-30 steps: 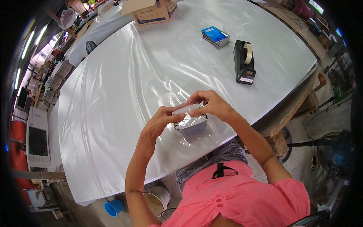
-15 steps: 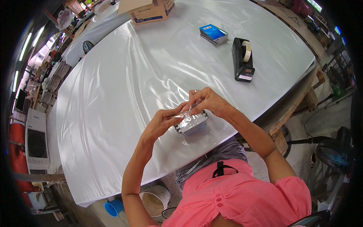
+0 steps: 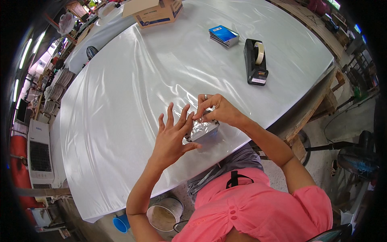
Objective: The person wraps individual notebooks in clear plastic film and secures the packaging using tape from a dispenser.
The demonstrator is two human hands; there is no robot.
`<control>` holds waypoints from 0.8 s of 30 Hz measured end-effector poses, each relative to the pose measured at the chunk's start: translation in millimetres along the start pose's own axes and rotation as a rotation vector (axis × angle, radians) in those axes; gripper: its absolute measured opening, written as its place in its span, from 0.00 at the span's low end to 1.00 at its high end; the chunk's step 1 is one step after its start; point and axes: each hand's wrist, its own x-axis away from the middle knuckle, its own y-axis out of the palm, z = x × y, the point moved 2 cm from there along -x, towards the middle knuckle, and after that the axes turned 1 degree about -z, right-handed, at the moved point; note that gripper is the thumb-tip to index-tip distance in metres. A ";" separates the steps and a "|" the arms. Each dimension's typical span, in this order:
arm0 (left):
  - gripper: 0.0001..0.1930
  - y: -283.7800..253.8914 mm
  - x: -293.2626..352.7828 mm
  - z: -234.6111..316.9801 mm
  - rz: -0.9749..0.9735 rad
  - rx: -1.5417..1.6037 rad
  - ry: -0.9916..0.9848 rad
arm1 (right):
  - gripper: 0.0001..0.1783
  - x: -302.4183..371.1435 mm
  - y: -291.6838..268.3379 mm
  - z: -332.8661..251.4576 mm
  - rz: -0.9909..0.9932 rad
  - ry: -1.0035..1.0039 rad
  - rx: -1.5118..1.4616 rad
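Note:
Near the table's front edge lies a small stack of notebooks (image 3: 204,132) with spiral edges, covered in shiny clear plastic film (image 3: 198,126). My left hand (image 3: 173,135) is spread open against the left side of the stack, thumb towards its near edge and other fingers raised. Above the stack's far side, my right hand (image 3: 217,111) pinches the film between thumb and forefinger. A ring shows on one of its fingers. The hands partly cover the stack, hiding its left and far parts.
Beyond my right hand stands a black tape dispenser (image 3: 255,64) with a roll of tape. Further back are a stack of blue-covered notebooks (image 3: 223,35) and an open cardboard box (image 3: 157,15). Shiny white sheeting (image 3: 109,121) covers the table. Two buckets stand below its front edge.
My left hand has let go of the film and spread its fingers, where before it pinched. My right hand keeps its pinch in nearly the same place.

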 end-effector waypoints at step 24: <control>0.37 -0.7 0.4 1.1 0.094 -0.119 0.139 | 0.10 38.0 -0.2 -24.1 -0.075 -0.680 0.893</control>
